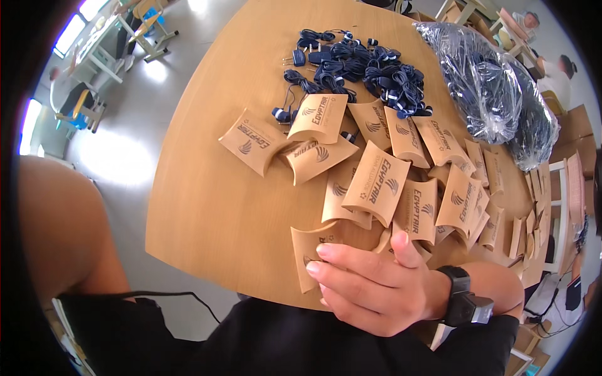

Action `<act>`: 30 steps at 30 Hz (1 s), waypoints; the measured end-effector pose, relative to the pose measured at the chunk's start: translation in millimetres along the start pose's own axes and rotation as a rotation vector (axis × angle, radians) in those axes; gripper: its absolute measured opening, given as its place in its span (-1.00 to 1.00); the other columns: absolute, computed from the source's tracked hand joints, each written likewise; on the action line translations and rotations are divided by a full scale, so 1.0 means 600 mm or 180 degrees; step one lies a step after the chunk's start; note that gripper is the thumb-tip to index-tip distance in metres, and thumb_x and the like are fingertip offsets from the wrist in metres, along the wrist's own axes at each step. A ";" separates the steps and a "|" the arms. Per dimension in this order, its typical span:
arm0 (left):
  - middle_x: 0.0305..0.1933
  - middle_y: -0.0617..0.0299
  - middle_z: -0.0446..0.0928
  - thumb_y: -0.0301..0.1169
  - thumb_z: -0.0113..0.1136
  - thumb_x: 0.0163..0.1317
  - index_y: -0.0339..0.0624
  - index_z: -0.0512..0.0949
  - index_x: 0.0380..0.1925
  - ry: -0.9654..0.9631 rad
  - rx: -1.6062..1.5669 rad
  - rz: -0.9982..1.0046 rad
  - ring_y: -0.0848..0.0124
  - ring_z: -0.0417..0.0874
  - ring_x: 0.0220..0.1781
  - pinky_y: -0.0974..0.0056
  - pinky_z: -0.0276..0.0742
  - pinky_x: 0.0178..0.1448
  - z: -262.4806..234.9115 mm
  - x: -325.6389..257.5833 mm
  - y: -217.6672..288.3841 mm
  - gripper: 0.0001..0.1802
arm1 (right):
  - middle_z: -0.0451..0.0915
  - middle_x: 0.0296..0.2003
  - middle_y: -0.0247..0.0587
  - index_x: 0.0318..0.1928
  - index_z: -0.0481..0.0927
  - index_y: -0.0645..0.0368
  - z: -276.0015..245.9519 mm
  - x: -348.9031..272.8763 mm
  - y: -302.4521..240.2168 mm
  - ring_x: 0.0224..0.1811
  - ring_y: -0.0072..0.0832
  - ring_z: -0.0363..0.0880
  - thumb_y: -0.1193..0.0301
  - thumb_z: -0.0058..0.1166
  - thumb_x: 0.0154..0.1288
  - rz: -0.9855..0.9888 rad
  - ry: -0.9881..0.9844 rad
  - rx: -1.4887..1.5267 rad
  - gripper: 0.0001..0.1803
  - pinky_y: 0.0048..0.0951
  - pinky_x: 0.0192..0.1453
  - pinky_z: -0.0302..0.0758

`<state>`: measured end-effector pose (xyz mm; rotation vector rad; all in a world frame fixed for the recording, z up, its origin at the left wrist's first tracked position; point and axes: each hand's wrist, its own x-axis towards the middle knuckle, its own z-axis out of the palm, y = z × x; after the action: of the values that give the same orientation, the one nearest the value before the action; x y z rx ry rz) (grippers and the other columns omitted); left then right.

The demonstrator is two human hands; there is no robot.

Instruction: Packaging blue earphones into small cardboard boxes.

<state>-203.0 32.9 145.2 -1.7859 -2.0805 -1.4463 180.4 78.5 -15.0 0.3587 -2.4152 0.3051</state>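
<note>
My right hand (370, 285), with a black watch (461, 294) on its wrist, reaches in from the lower right at the near edge of the round wooden table (207, 188). Its fingers are closed over a brown cardboard pillow box (305, 244), the thumb raised above it. Just beyond the hand lies a heap of several more brown pillow boxes (376, 182) with dark blue print. My left hand is out of sight; only my bare left upper arm (63, 225) shows at the left.
A tangle of dark blue earphones (357, 62) lies at the far side of the table. A clear plastic bag (495, 94) of dark items sits at the far right. Flat unfolded boxes (533, 213) line the right edge. Other people (555, 75) sit at desks behind.
</note>
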 end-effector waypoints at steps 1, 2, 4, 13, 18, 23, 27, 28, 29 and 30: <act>-0.30 0.08 0.52 -0.09 -0.25 0.32 -0.22 0.46 -0.01 0.0011 0.0003 -0.0019 0.16 0.43 -0.34 0.08 0.28 -0.24 -0.004 0.000 -0.001 -0.51 | 0.64 -0.09 -0.36 -0.47 0.56 -0.01 -0.008 0.003 0.003 0.08 -0.47 0.61 0.44 0.07 0.19 -0.0063 -0.0112 0.0053 -0.90 -0.14 0.37 0.10; -0.30 0.08 0.52 -0.09 -0.25 0.32 -0.22 0.46 -0.02 0.0004 0.0026 -0.0042 0.16 0.43 -0.33 0.08 0.29 -0.23 -0.006 0.002 -0.003 -0.51 | 0.64 -0.09 -0.36 -0.47 0.56 -0.01 -0.016 0.006 0.008 0.08 -0.47 0.61 0.44 0.07 0.19 -0.0050 -0.0074 0.0055 -0.90 -0.14 0.37 0.10; -0.29 0.07 0.51 -0.09 -0.25 0.32 -0.23 0.46 -0.02 -0.0016 0.0061 -0.0092 0.16 0.43 -0.31 0.08 0.29 -0.22 -0.010 0.004 -0.007 -0.50 | 0.70 -0.19 -0.40 -0.46 0.53 0.01 -0.025 0.011 0.017 0.00 -0.41 0.66 0.50 0.09 0.19 -0.0470 -0.0435 -0.0085 -0.90 0.19 0.53 -0.44; -0.25 0.04 0.51 -0.07 -0.25 0.33 -0.24 0.46 -0.02 -0.0039 0.0172 -0.0208 0.14 0.44 -0.24 0.05 0.31 -0.16 -0.014 0.006 -0.027 -0.49 | 0.69 -0.19 -0.46 -0.52 0.53 -0.04 -0.036 0.019 0.015 0.01 -0.50 0.66 0.48 0.05 0.21 -0.0461 -0.0359 -0.0146 -0.83 0.09 0.54 -0.37; -0.22 0.02 0.51 -0.06 -0.25 0.33 -0.25 0.46 -0.03 -0.0043 0.0101 -0.0259 0.13 0.44 -0.21 0.04 0.32 -0.13 -0.007 0.008 -0.066 -0.49 | 0.63 -0.07 -0.27 -0.39 0.57 0.06 -0.016 0.009 0.027 0.10 -0.39 0.60 0.43 0.01 0.21 -0.0280 -0.0262 0.0111 -0.91 -0.25 0.33 0.22; -0.20 0.01 0.51 -0.06 -0.25 0.34 -0.26 0.46 -0.03 0.0025 0.0151 -0.0367 0.12 0.44 -0.17 0.03 0.33 -0.10 -0.033 0.012 -0.061 -0.48 | 0.62 -0.05 -0.21 -0.42 0.59 0.11 -0.011 0.010 0.015 0.17 -0.33 0.54 0.44 0.06 0.15 -0.0180 -0.0051 0.0291 -0.93 -0.19 0.41 0.19; -0.18 -0.01 0.51 -0.05 -0.25 0.34 -0.27 0.46 -0.04 0.0121 0.0059 -0.0399 0.12 0.45 -0.13 0.02 0.33 -0.07 -0.034 -0.006 -0.071 -0.48 | 0.62 -0.08 -0.24 -0.47 0.58 0.09 -0.002 0.000 0.018 0.15 -0.30 0.54 0.42 0.08 0.14 -0.0153 -0.0046 0.0251 -0.92 -0.17 0.40 0.22; -0.18 -0.01 0.50 -0.05 -0.25 0.34 -0.27 0.46 -0.04 0.0134 0.0054 -0.0437 0.12 0.45 -0.13 0.02 0.33 -0.06 -0.040 -0.011 -0.069 -0.47 | 0.62 -0.09 -0.24 -0.47 0.58 0.09 -0.002 0.000 0.011 0.14 -0.31 0.55 0.42 0.08 0.14 -0.0130 -0.0054 0.0338 -0.92 -0.17 0.40 0.23; -0.17 -0.01 0.50 -0.05 -0.25 0.34 -0.27 0.46 -0.04 0.0157 0.0034 -0.0430 0.11 0.45 -0.12 0.01 0.34 -0.06 -0.044 -0.012 -0.067 -0.47 | 0.62 -0.10 -0.25 -0.46 0.59 0.10 -0.002 0.002 0.012 0.12 -0.33 0.56 0.43 0.07 0.14 -0.0144 -0.0023 0.0329 -0.92 -0.18 0.38 0.25; -0.17 -0.02 0.50 -0.04 -0.25 0.34 -0.27 0.46 -0.04 0.0159 -0.0017 -0.0414 0.11 0.45 -0.11 0.01 0.34 -0.05 -0.045 -0.008 -0.066 -0.47 | 0.62 -0.10 -0.25 -0.46 0.59 0.10 -0.003 0.002 0.014 0.12 -0.33 0.56 0.43 0.07 0.14 -0.0107 -0.0014 0.0328 -0.92 -0.18 0.38 0.25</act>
<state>-246.5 15.6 134.3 -1.6261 -2.2068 -1.5115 177.7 86.4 -13.9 0.4458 -2.4008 0.4151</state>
